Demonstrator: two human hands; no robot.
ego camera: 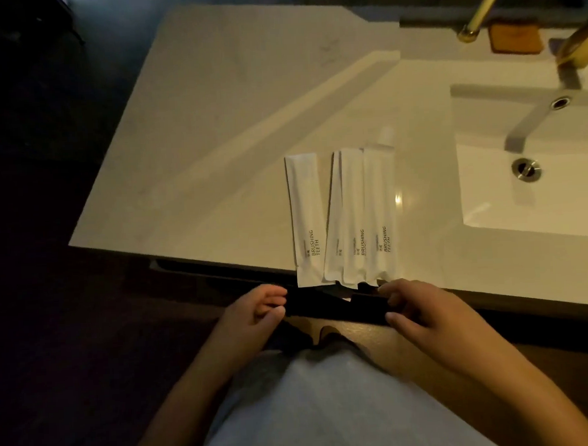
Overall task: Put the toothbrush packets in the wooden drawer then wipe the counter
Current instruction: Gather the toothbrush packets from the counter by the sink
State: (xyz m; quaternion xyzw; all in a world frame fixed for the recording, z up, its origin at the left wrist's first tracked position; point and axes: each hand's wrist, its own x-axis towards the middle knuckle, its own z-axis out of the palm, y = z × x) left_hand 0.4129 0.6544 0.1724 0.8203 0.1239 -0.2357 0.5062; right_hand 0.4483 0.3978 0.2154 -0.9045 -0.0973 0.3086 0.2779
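Right at the near edge of the pale worktop point(234, 131) lie four white toothbrush packets point(344, 217). They are long and thin, like flat paper sleeves. Each one has dark letters near its bottom end, and on some you can read "BRUSHING TEETH". One packet point(305, 219) lies a little apart on the left. The other three lie close together, and they overlap at their sides. All of them point away from the person, and their bottom ends stick out just past the worktop edge. A small white tube cap point(386, 135) peeks out behind the top of the packet on the right.

Just below the packets, both hands hold a dark thing point(336, 308). It is black and hard to make out in the dim light, so I cannot tell what it is. The left hand point(253, 319) is on its left end, with the fingers point(272, 296) curled and the thumb pinching it. The right hand point(428, 311) is on its right end, with the fingers bent over the top and the thumb underneath. Both forearms reach forward from the bottom of the picture, over a pale grey garment point(327, 406).

To the right, a white sink point(527, 206) is set into the worktop, with a round metal drain point(526, 169) in it. A gold tap point(479, 12) stands behind it, and a small orange block point(515, 37) lies near the tap.
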